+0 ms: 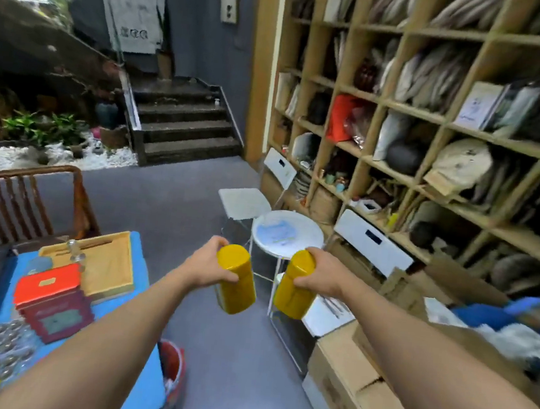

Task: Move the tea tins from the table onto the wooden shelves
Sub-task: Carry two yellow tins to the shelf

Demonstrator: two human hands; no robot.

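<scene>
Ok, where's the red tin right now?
In the head view, the red tin sits lower left on the blue table, beside the wooden tray.

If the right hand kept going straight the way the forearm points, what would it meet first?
Probably the small round white table, just beyond the right hand and its yellow tin. Depth is unclear, so it might pass above the tabletop.

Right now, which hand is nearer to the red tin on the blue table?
The left hand. It holds a yellow tin just right of the blue table, not far from the red tin. The right hand, with its own yellow tin, is farther right, toward the shelves.
</scene>
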